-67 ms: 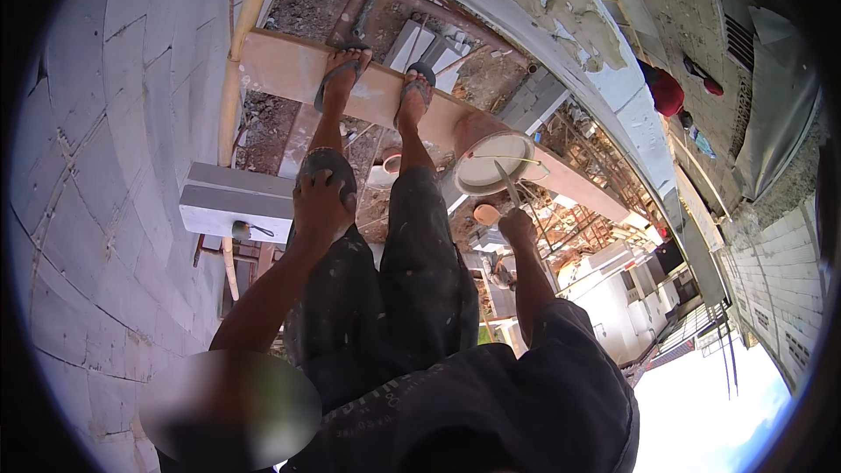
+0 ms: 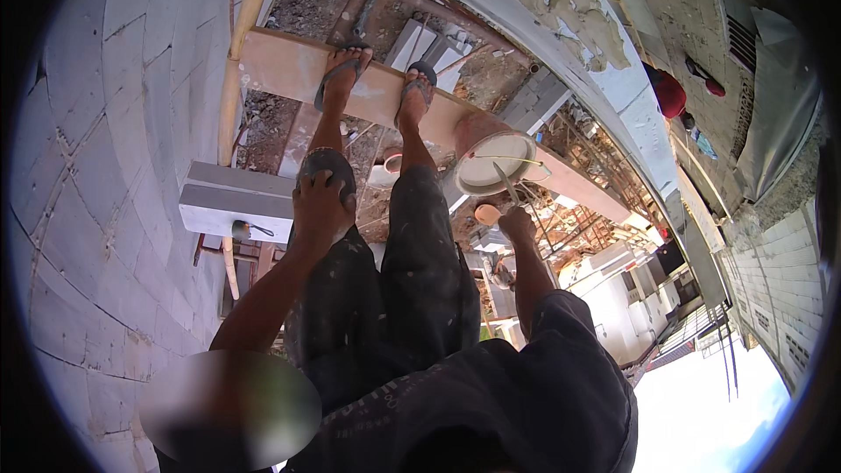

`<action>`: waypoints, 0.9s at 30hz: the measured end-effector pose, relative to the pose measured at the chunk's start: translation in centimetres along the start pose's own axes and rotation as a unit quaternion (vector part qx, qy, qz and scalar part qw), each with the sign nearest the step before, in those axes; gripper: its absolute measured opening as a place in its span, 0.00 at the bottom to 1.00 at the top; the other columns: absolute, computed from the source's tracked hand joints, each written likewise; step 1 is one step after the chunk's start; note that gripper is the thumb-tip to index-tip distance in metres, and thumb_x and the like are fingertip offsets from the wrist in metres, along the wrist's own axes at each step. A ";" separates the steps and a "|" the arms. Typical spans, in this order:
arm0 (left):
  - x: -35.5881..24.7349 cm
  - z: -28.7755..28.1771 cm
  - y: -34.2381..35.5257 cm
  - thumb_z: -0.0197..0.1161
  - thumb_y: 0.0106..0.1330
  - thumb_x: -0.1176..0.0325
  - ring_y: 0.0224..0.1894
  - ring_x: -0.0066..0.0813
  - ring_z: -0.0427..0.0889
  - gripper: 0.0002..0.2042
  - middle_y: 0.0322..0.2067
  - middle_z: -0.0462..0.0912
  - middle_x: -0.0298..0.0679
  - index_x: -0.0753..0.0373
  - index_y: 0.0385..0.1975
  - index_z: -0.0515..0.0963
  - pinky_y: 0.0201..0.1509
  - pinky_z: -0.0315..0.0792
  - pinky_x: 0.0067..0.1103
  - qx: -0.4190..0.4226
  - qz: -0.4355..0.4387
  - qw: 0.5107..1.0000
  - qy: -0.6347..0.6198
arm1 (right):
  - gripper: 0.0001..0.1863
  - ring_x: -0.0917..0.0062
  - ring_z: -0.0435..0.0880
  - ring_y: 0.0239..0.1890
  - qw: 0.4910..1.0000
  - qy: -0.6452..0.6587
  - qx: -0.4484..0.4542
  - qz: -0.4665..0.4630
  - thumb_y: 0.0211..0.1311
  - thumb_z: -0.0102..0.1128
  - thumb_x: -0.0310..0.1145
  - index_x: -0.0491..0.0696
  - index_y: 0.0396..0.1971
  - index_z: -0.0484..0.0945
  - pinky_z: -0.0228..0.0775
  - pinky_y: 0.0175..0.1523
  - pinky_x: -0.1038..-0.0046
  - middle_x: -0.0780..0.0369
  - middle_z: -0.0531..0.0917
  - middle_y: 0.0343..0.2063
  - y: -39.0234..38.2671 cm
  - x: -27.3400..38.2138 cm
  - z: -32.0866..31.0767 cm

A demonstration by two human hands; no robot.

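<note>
My right hand (image 2: 519, 226) is closed on the handle of a trowel. The trowel's narrow pointed blade (image 2: 505, 180) reaches over the rim of a round bucket (image 2: 491, 191). Pale grey wet mix (image 2: 486, 171) lies in the bucket, and a thin wire handle crosses its top. My left hand (image 2: 321, 208) rests on my raised knee (image 2: 329, 168) in dark trousers, fingers apart and bent over it, with nothing seen in it. Both my feet, in flip-flops, stand on a wooden plank (image 2: 285, 61); the bucket stands on the same plank.
At left rises a grey block wall (image 2: 114, 184), with a bamboo pole (image 2: 250, 13) beside it. Grey blocks (image 2: 236, 201) carry a small dark-handled tool (image 2: 251, 229). Below the plank lie rubble and pipes. A mortar-topped wall (image 2: 578, 26) curves along the right; a person in red (image 2: 667, 92) is beyond it.
</note>
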State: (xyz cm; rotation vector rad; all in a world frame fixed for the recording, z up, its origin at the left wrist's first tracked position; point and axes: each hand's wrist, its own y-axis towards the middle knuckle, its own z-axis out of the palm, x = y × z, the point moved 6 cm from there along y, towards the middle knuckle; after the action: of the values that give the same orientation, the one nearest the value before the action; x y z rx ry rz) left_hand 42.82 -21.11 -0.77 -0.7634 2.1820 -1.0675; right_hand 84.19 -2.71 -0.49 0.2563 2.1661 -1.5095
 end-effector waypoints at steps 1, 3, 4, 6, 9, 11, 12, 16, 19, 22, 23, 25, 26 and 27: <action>-0.1 -0.1 0.2 0.65 0.56 0.57 0.55 0.44 0.72 0.16 0.51 0.76 0.39 0.57 0.41 0.82 0.53 0.70 0.40 -0.011 -0.005 1.000 -0.016 | 0.21 0.53 0.81 0.49 1.000 -0.002 0.007 0.004 0.51 0.58 0.42 0.44 0.43 0.81 0.73 0.54 0.58 0.48 0.83 0.43 1.4 0.2 0.3; -0.8 0.2 -0.1 0.65 0.56 0.57 0.55 0.44 0.72 0.16 0.51 0.76 0.39 0.57 0.41 0.82 0.54 0.69 0.40 -0.024 -0.017 0.998 -0.049 | 0.24 0.52 0.80 0.51 0.998 -0.014 0.045 0.029 0.52 0.58 0.42 0.42 0.46 0.78 0.71 0.57 0.59 0.47 0.82 0.46 3.0 -0.6 2.1; -0.8 0.3 -0.1 0.65 0.56 0.57 0.55 0.44 0.72 0.16 0.51 0.76 0.39 0.57 0.41 0.82 0.55 0.69 0.40 -0.023 -0.018 0.998 -0.048 | 0.24 0.51 0.80 0.52 0.998 -0.004 0.047 0.031 0.52 0.58 0.41 0.42 0.48 0.78 0.71 0.58 0.58 0.47 0.82 0.47 3.8 -0.9 3.3; -0.9 0.3 0.1 0.65 0.56 0.57 0.56 0.44 0.71 0.16 0.51 0.76 0.39 0.57 0.41 0.82 0.56 0.68 0.40 -0.025 -0.031 0.998 -0.049 | 0.25 0.51 0.79 0.53 0.999 0.009 0.046 0.025 0.53 0.58 0.39 0.43 0.51 0.76 0.70 0.59 0.58 0.47 0.82 0.47 5.7 -0.5 4.8; -1.2 0.4 -0.5 0.65 0.57 0.57 0.56 0.45 0.71 0.16 0.51 0.76 0.39 0.57 0.42 0.82 0.56 0.67 0.41 -0.041 -0.030 0.996 -0.079 | 0.34 0.52 0.78 0.56 0.996 -0.003 0.087 -0.036 0.50 0.58 0.31 0.45 0.61 0.66 0.69 0.59 0.58 0.47 0.79 0.52 10.3 0.3 6.7; -1.5 0.5 0.5 0.63 0.56 0.56 0.56 0.45 0.70 0.17 0.51 0.76 0.38 0.56 0.43 0.82 0.58 0.66 0.43 -0.054 -0.034 0.994 -0.092 | 0.38 0.54 0.78 0.56 0.991 -0.002 0.110 -0.080 0.47 0.60 0.30 0.47 0.63 0.62 0.70 0.58 0.57 0.47 0.78 0.53 13.9 -0.1 9.3; -1.7 0.8 -0.1 0.63 0.56 0.56 0.56 0.44 0.70 0.17 0.51 0.76 0.38 0.56 0.43 0.82 0.58 0.66 0.43 -0.050 -0.038 0.993 -0.101 | 0.40 0.55 0.77 0.56 0.988 -0.019 0.124 -0.088 0.46 0.60 0.29 0.48 0.64 0.60 0.70 0.58 0.57 0.47 0.77 0.54 14.9 -0.7 10.9; -0.7 0.8 -1.4 0.65 0.58 0.59 0.56 0.44 0.72 0.15 0.50 0.77 0.39 0.57 0.43 0.82 0.59 0.67 0.38 -0.084 -0.091 0.974 -0.192 | 0.34 0.55 0.81 0.51 0.981 0.007 0.154 -0.118 0.47 0.65 0.37 0.43 0.57 0.69 0.73 0.51 0.59 0.46 0.82 0.44 14.4 -0.5 12.6; 2.3 3.6 -1.7 0.66 0.58 0.59 0.51 0.44 0.79 0.18 0.48 0.80 0.44 0.59 0.46 0.80 0.57 0.71 0.32 -0.136 -0.177 0.897 -0.381 | 0.26 0.64 0.84 0.37 0.960 0.119 0.219 -0.128 0.57 0.62 0.39 0.45 0.56 0.72 0.74 0.38 0.61 0.53 0.83 0.38 15.2 -1.2 12.1; 7.3 6.9 -3.7 0.64 0.56 0.60 0.50 0.50 0.79 0.18 0.48 0.79 0.48 0.60 0.45 0.80 0.55 0.72 0.37 -0.149 -0.276 0.814 -0.490 | 0.21 0.77 0.81 0.28 0.933 0.229 0.224 -0.164 0.64 0.55 0.34 0.45 0.56 0.73 0.74 0.30 0.72 0.58 0.83 0.35 5.5 9.5 1.7; 8.7 7.8 -4.3 0.63 0.57 0.60 0.50 0.51 0.79 0.18 0.50 0.78 0.50 0.60 0.47 0.80 0.54 0.73 0.37 -0.185 -0.288 0.821 -0.457 | 0.20 0.75 0.83 0.28 0.938 0.210 0.181 -0.208 0.64 0.54 0.33 0.44 0.56 0.74 0.75 0.31 0.72 0.58 0.83 0.35 3.2 12.4 -1.7; 12.1 11.3 -6.1 0.63 0.59 0.59 0.50 0.51 0.80 0.20 0.48 0.80 0.53 0.60 0.49 0.80 0.54 0.73 0.36 -0.201 -0.372 0.796 -0.432 | 0.21 0.73 0.85 0.30 0.926 0.198 0.174 -0.272 0.64 0.53 0.31 0.40 0.55 0.72 0.77 0.33 0.74 0.56 0.84 0.36 5.2 15.1 -4.1; 13.4 13.1 -7.7 0.62 0.60 0.58 0.50 0.51 0.80 0.20 0.47 0.80 0.54 0.60 0.50 0.79 0.54 0.73 0.36 -0.202 -0.418 0.779 -0.421 | 0.19 0.74 0.84 0.28 0.920 0.180 0.171 -0.302 0.63 0.52 0.29 0.39 0.52 0.73 0.76 0.32 0.74 0.56 0.84 0.34 5.9 16.9 -5.5; 14.4 13.4 -8.7 0.62 0.59 0.59 0.50 0.51 0.80 0.20 0.47 0.80 0.53 0.60 0.50 0.79 0.53 0.73 0.36 -0.202 -0.453 0.757 -0.425 | 0.18 0.74 0.83 0.27 0.925 0.143 0.141 -0.321 0.63 0.51 0.29 0.39 0.51 0.73 0.75 0.30 0.74 0.56 0.84 0.32 5.4 18.4 -7.0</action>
State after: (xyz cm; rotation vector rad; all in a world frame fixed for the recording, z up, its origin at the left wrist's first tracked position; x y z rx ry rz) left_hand 44.84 -42.24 -4.00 -2.1367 1.1681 -0.3900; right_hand 68.53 3.56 -12.08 -0.1809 2.3841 -2.2762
